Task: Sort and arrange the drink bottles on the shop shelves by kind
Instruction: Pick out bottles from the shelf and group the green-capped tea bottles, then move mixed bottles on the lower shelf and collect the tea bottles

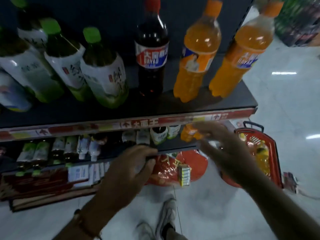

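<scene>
On the top shelf (199, 108) stand several green-capped tea bottles (103, 70) at the left, a dark cola bottle (151, 54) in the middle and two orange soda bottles (197, 58) (242, 54) at the right. My left hand (128, 168) hovers below the shelf edge with fingers curled; whether it holds anything is unclear. My right hand (226, 151) is spread, blurred, empty, in front of the lower shelf. An orange bottle (189, 134) and small tea bottles (158, 135) stand on the lower shelf.
A red shopping basket (273, 153) with a yellow-orange bottle (263, 158) in it sits on the white floor at the right. Red packaged goods (173, 168) lie under the shelves. My shoes (166, 215) are below. Green bottles in a pack (297, 19) stand at far right.
</scene>
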### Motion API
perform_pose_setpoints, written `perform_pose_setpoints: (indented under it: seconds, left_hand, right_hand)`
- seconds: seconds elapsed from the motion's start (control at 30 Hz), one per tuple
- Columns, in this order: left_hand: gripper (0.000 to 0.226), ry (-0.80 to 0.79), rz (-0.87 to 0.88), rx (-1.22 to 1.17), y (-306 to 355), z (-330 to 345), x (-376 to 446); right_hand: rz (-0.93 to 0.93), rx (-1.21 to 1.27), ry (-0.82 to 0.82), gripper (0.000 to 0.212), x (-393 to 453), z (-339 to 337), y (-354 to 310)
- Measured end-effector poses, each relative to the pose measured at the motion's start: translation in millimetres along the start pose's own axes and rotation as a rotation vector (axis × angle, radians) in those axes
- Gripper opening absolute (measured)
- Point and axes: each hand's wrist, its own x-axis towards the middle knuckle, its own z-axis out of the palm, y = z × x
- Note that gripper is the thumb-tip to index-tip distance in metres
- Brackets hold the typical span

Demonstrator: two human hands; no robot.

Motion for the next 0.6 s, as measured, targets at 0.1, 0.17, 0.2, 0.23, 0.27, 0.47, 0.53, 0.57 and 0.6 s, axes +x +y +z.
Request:
perform_pose_setpoints:
  seconds: [0.1,0.17,0.2,0.23,0.27,0.47,0.53,0.57,0.6]
  left_hand:
    - [0.017,-0.036,-0.257,-0.192,-48,52,-11]
    - [0.031,-0.039,-0.383,-0.267,-79,87,3]
    - [0.035,-0.042,-0.447,-0.295,-94,105,15]
    - [0.040,-0.045,-0.502,-0.307,-111,123,30]
    - [0.048,-0.046,-0.543,-0.305,-128,141,48]
    - [0.085,0.170,-0.234,-0.164,-226,219,153]
    - [0.090,0.198,-0.137,-0.225,-256,239,177]
    - [0.090,0.225,-0.106,-0.208,-266,248,184]
    - [0.091,0.268,-0.091,-0.173,-275,257,189]
  right_hand:
    - [0.144,0.059,-0.053,0.032,-26,50,59]
    - [0.248,0.119,-0.044,0.031,-25,80,101]
    - [0.284,0.147,-0.039,0.030,-19,95,122]
    - [0.306,0.164,-0.027,0.028,-9,109,142]
    - [0.309,0.171,-0.015,0.028,4,121,162]
    - [0.120,0.206,0.139,0.031,115,180,257]
    - [0.014,0.155,0.217,0.036,143,188,269]
    - [-0.023,0.159,0.232,0.044,154,191,275]
    - [-0.035,0.177,0.232,0.054,163,195,279]
